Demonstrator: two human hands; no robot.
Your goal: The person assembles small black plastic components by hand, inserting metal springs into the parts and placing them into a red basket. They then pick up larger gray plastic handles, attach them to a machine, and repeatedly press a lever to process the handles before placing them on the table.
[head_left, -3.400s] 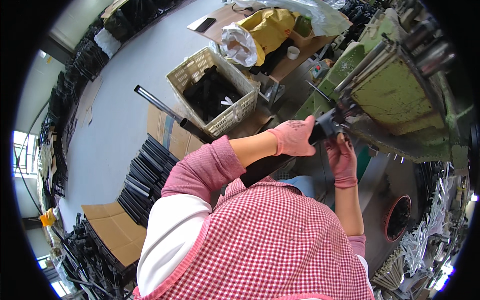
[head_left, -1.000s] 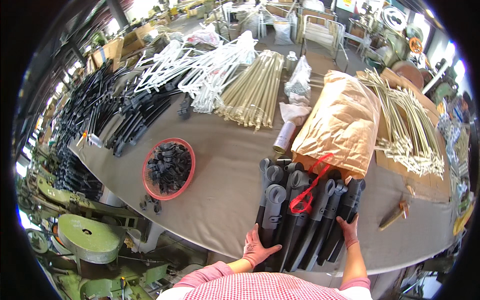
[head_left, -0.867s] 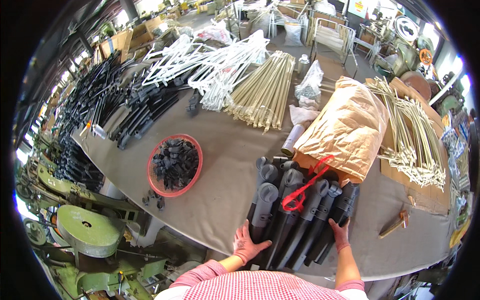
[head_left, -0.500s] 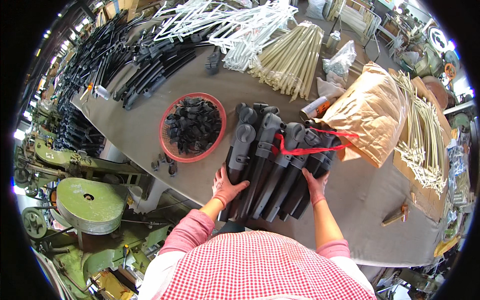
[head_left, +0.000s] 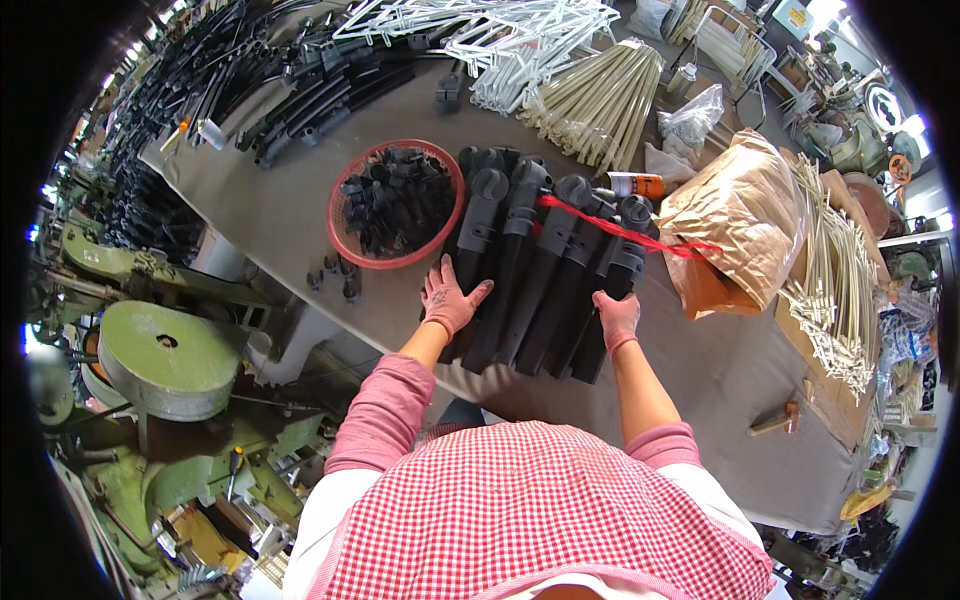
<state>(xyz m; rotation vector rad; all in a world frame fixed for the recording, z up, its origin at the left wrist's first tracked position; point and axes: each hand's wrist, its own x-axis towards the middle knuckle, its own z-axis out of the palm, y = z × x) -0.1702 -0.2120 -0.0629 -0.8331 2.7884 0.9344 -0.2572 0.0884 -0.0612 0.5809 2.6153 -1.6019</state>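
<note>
A bundle of black tubes (head_left: 545,290) with thick, rounded grey-black end fittings lies on the covered table in front of me. My left hand (head_left: 450,302) presses against the bundle's left side, its thumb toward the tubes and its fingers along the outer one. On the opposite side, my right hand (head_left: 618,318) grips the outermost tube, thumb on top; its other fingers are partly hidden. A red ribbon (head_left: 590,215) runs across the tubes near the fittings and trails off to the right. Close by the bundle's left edge stands a red basket (head_left: 334,225) of small black plastic parts (head_left: 395,200).
A spray can (head_left: 638,184) and a brown paper bag (head_left: 735,215) lie right of the bundle. Beige rods (head_left: 600,105), white frames (head_left: 520,40) and more black tubes (head_left: 330,110) cover the far side. A hammer (head_left: 778,420) rests at right; a green machine (head_left: 165,350) stands left.
The view has shifted, so the table appears higher. The bundle sits closer to the basket, and my hands are slightly nearer each other. More of the spray can shows, and it lies more level.
</note>
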